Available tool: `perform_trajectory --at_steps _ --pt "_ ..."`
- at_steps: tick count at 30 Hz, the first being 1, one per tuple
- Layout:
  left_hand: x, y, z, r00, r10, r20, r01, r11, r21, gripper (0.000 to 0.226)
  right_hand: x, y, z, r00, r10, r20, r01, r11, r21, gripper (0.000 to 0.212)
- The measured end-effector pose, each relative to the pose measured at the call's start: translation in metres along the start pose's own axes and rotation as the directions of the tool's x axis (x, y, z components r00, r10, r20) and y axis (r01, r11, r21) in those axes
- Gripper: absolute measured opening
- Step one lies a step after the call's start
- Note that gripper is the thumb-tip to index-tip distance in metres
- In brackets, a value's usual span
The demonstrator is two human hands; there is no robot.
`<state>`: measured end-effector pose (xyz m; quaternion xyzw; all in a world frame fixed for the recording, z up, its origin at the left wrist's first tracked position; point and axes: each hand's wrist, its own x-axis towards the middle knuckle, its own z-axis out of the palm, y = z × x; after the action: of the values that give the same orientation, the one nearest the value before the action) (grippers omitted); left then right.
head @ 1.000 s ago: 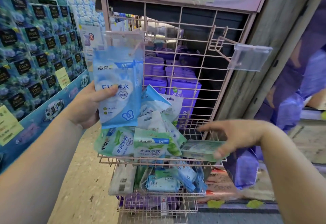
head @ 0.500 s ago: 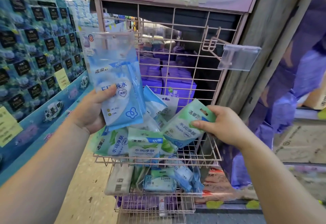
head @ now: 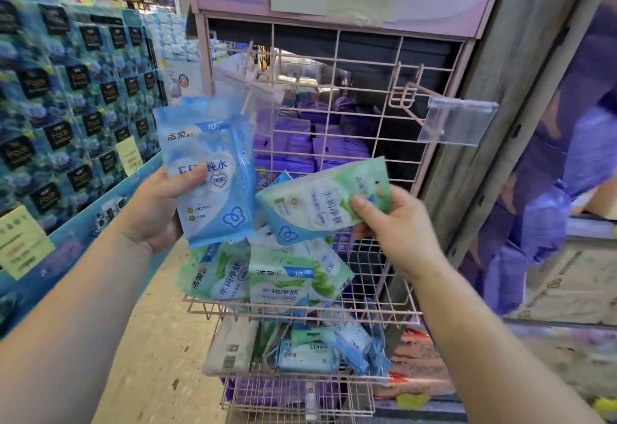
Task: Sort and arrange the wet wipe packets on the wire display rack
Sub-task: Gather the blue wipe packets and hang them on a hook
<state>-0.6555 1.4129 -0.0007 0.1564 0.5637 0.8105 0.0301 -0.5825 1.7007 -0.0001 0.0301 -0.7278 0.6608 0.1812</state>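
My left hand (head: pixel 157 210) grips blue wet wipe packets (head: pixel 210 169), held upright in front of the pink wire rack (head: pixel 364 96). My right hand (head: pixel 397 226) holds a green wet wipe packet (head: pixel 317 203) by its right end, turned sideways above the upper basket (head: pixel 377 310). Several green packets (head: pixel 283 283) stand along that basket's front left. Its right side is bare wire. A lower basket (head: pixel 300 387) holds a jumble of blue, green and white packets (head: pixel 310 346).
Two hooks with clear plastic tag holders (head: pixel 457 119) stick out from the rack's grid, one right and one left behind the blue packets. A blue shelf wall of boxed goods (head: pixel 66 96) runs along the left. Purple wrapped stock (head: pixel 547 223) stands to the right.
My right hand took a green packet from the upper basket's right side and lifted it up, turning it sideways. My left hand kept holding the blue packets upright.
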Motion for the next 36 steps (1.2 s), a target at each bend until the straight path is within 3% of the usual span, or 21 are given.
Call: perform_trajectory --at_steps 3,5,7,12,14,17,20,22,24,25,27,28,30,33,36 --pt "0.002 0.000 -0.013 0.997 0.003 -0.076 0.003 0.997 0.083 0.032 0.005 0.018 0.033 0.993 0.096 0.071 -0.079 0.976 -0.205 0.007" --pt "0.001 -0.004 -0.024 0.994 -0.003 -0.111 0.017 0.992 0.124 0.044 0.007 0.028 0.046 0.992 0.114 0.048 -0.089 0.928 -0.362 0.016" --pt "-0.001 -0.006 -0.033 0.991 -0.027 -0.134 0.041 0.993 0.109 0.056 0.004 0.035 0.055 0.995 0.102 0.014 -0.092 0.941 -0.326 0.023" --pt "-0.001 -0.006 -0.052 0.984 -0.030 -0.176 0.031 1.000 0.003 0.057 0.000 0.042 0.059 0.987 0.138 -0.080 -0.154 0.955 -0.254 0.025" --pt "0.001 -0.004 -0.054 0.985 -0.035 -0.170 0.027 0.998 -0.049 0.054 0.002 0.042 0.058 0.980 0.201 0.010 -0.185 0.917 -0.352 0.022" --pt "0.003 0.000 -0.048 0.988 -0.070 -0.135 0.056 0.993 -0.109 0.028 0.004 0.040 0.057 0.949 0.263 0.176 -0.126 0.824 -0.552 0.022" --pt "0.000 -0.001 -0.031 0.994 -0.085 -0.074 0.077 0.992 -0.105 0.039 0.006 0.033 0.054 0.934 0.254 0.250 -0.058 0.800 -0.597 0.020" --pt "-0.005 -0.006 -0.016 0.998 -0.055 -0.033 0.052 0.995 -0.090 0.041 0.006 0.032 0.051 0.927 0.277 0.254 -0.026 0.721 -0.693 0.038" --pt "-0.012 -0.013 -0.004 1.000 -0.013 -0.002 0.012 0.995 -0.102 0.018 0.003 0.024 0.048 0.953 0.256 0.164 -0.034 0.627 -0.778 0.057" --pt "-0.014 -0.017 0.001 1.000 0.006 0.013 -0.005 0.993 -0.116 0.020 0.000 0.018 0.046 0.974 0.187 0.127 -0.019 0.629 -0.777 0.061" --pt "-0.018 -0.024 0.003 0.996 0.017 0.085 -0.008 0.994 -0.110 0.057 -0.004 0.005 0.042 0.989 0.033 0.142 0.069 0.751 -0.656 0.066" --pt "-0.021 -0.026 0.005 0.996 0.021 0.088 -0.012 0.995 -0.101 0.063 -0.007 -0.003 0.040 0.981 0.002 0.192 0.110 0.817 -0.567 0.069" --pt "-0.024 -0.027 0.011 0.989 0.052 0.140 -0.041 0.996 -0.083 0.060 -0.012 -0.015 0.039 0.943 -0.005 0.332 0.157 0.889 -0.431 0.087" --pt "-0.029 -0.019 0.033 0.963 0.143 0.227 -0.145 0.989 -0.007 0.049 -0.016 -0.027 0.042 0.869 -0.078 0.489 0.302 0.866 -0.398 0.116" --pt "-0.031 -0.008 0.061 0.950 0.183 0.254 -0.199 0.979 0.038 0.054 -0.007 -0.027 0.033 0.886 -0.213 0.412 0.371 0.859 -0.352 0.114"
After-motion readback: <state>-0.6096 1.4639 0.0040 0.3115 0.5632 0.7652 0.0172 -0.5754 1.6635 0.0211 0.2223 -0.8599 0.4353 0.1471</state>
